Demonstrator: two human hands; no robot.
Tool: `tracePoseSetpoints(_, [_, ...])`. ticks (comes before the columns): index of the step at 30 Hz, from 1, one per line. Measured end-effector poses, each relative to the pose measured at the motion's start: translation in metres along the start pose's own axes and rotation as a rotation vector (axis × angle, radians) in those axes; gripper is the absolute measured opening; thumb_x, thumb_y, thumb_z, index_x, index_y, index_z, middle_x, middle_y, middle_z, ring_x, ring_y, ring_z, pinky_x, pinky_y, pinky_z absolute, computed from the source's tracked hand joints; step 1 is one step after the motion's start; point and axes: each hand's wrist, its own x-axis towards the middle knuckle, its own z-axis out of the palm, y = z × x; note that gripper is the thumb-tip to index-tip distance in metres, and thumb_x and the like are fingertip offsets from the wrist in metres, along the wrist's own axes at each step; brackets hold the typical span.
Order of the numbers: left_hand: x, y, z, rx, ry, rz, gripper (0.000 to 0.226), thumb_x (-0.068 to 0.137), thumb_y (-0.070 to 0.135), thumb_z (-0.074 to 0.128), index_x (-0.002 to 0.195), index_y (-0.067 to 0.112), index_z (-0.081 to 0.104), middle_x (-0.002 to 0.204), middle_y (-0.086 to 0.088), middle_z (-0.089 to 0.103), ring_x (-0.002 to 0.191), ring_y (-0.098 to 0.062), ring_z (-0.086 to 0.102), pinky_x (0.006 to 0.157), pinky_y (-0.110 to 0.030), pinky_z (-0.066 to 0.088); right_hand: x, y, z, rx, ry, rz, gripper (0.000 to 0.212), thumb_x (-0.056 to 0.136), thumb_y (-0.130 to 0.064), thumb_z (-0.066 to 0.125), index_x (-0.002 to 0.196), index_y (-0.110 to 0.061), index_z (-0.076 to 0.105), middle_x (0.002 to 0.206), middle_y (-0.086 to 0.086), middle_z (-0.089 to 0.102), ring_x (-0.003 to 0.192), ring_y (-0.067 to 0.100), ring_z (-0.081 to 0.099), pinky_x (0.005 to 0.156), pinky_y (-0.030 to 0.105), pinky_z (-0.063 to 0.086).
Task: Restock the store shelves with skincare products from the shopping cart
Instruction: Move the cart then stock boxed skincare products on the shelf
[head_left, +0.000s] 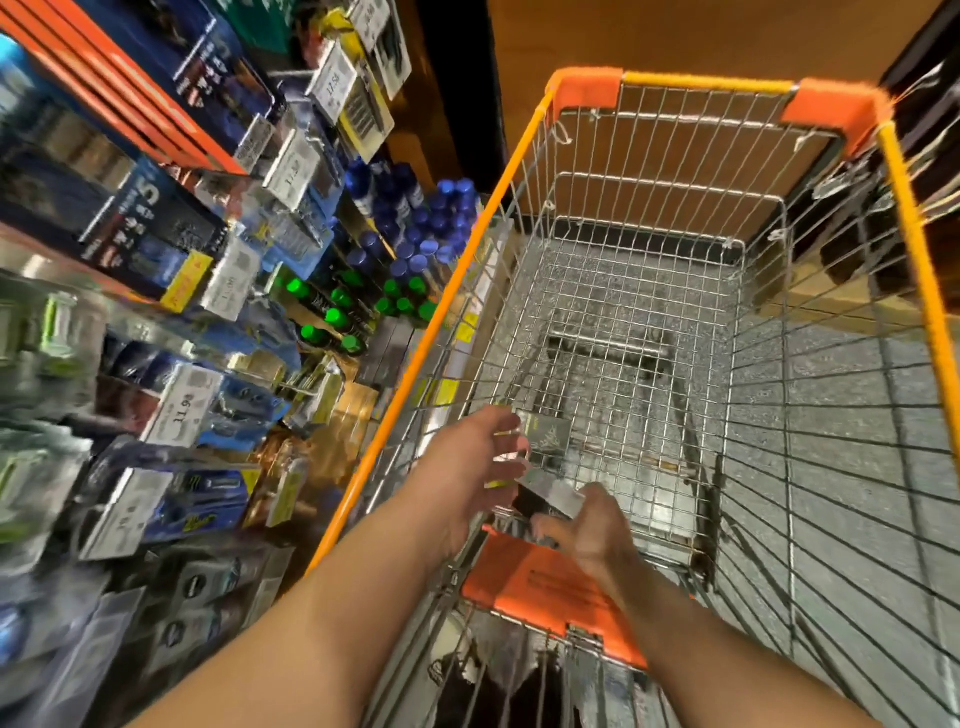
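Note:
A wire shopping cart with an orange rim (531, 130) fills the middle of the head view. My right hand (589, 527) grips a small dark box with a silvery side (551, 500) low at the cart's near end. Just beyond it, a second dark box with gold lettering (546, 435) stands inside the cart. My left hand (467, 460) reaches over the cart's left rim with its fingers spread, the fingertips at that second box; whether they touch it is blurred. The rest of the cart basket looks bare.
Store shelves run along the left, close to the cart. They hold hanging blister packs with price tags (179, 410), blue-capped cans (415, 218) and green-capped cans (337, 314). An orange child-seat flap (540, 587) sits at the cart's near end. Grey floor lies to the right.

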Motion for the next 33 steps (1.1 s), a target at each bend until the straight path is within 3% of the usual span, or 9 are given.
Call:
tracePoseSetpoints(3, [-0.01,0.002,0.001,-0.003,0.056,0.018,0.023,0.101,0.034,0.053,0.106,0.017,0.068,0.09,0.002,0.067,0.075,-0.017,0.054,0.064,-0.028,0.045,-0.021,-0.02,-0.005,0.025,0.051,-0.021,0.058,0.081,-0.035,0.086,0.119,-0.013,0.049,0.111,0.003,0.06,0.094,0.018,0.058,0.077,0.024,0.049])
tracePoseSetpoints(5, [-0.016,0.002,-0.001,-0.006,0.103,0.039,0.019,0.1,0.034,0.055,0.099,0.02,0.067,0.083,0.002,0.061,0.076,-0.017,0.052,0.071,-0.031,0.047,-0.035,-0.03,-0.006,0.086,0.082,-0.04,0.051,0.078,-0.036,0.088,0.107,-0.018,0.049,0.102,0.002,0.066,0.086,0.022,0.067,0.071,0.037,0.055])
tracePoseSetpoints(9, [-0.035,0.004,-0.001,-0.028,0.162,0.103,0.021,0.102,0.034,0.051,0.091,0.022,0.064,0.081,0.002,0.056,0.072,-0.016,0.048,0.081,-0.035,0.045,-0.073,-0.057,-0.014,0.154,0.117,-0.078,0.048,0.079,-0.042,0.084,0.109,-0.019,0.054,0.093,0.003,0.072,0.079,0.021,0.072,0.067,0.041,0.059])
tracePoseSetpoints(13, [-0.057,0.003,-0.004,-0.062,0.202,0.223,0.014,0.103,0.033,0.05,0.096,0.027,0.061,0.101,0.007,0.061,0.096,-0.017,0.057,0.107,-0.046,0.046,-0.123,-0.089,-0.032,0.276,0.133,-0.111,0.041,0.083,-0.052,0.08,0.1,-0.022,0.058,0.079,0.001,0.069,0.065,0.016,0.064,0.059,0.031,0.051])
tracePoseSetpoints(15, [-0.071,0.006,-0.005,-0.072,0.205,0.283,0.012,0.104,0.035,0.05,0.099,0.032,0.061,0.108,0.015,0.06,0.107,-0.014,0.057,0.111,-0.05,0.043,-0.145,-0.105,-0.042,0.324,0.112,-0.156,0.035,0.087,-0.051,0.076,0.098,-0.02,0.065,0.081,0.006,0.072,0.07,0.021,0.067,0.066,0.037,0.055])
tracePoseSetpoints(20, [-0.106,0.018,-0.01,-0.051,0.19,0.445,0.034,0.106,0.041,0.049,0.137,0.032,0.055,0.136,0.015,0.058,0.125,-0.012,0.052,0.114,-0.05,0.042,-0.186,-0.132,-0.06,0.533,0.01,-0.225,0.045,0.092,-0.055,0.069,0.109,-0.013,0.073,0.093,0.006,0.076,0.073,0.016,0.067,0.068,0.032,0.053])
tracePoseSetpoints(22, [-0.118,0.023,-0.013,-0.065,0.174,0.501,0.042,0.107,0.042,0.048,0.147,0.028,0.049,0.144,0.011,0.053,0.124,-0.01,0.053,0.113,-0.05,0.043,-0.202,-0.141,-0.066,0.644,-0.069,-0.189,0.055,0.084,-0.065,0.072,0.113,-0.018,0.072,0.098,0.011,0.076,0.079,0.023,0.066,0.078,0.041,0.052])
tracePoseSetpoints(28, [-0.168,0.036,-0.034,-0.096,0.113,0.623,0.046,0.106,0.047,0.047,0.15,0.035,0.041,0.142,0.01,0.053,0.126,-0.013,0.056,0.095,-0.032,0.053,-0.256,-0.191,-0.08,0.769,-0.304,-0.251,0.064,0.084,-0.058,0.064,0.12,-0.006,0.069,0.082,0.015,0.068,0.064,0.028,0.061,0.071,0.042,0.049])
tracePoseSetpoints(33, [-0.202,0.045,-0.059,-0.24,0.079,0.682,0.049,0.105,0.045,0.05,0.151,0.037,0.037,0.13,0.003,0.069,0.116,-0.015,0.069,0.104,-0.045,0.053,-0.301,-0.225,-0.071,0.841,-0.486,-0.301,0.048,0.091,-0.051,0.058,0.1,-0.009,0.08,0.086,0.02,0.07,0.061,0.031,0.061,0.065,0.041,0.053])
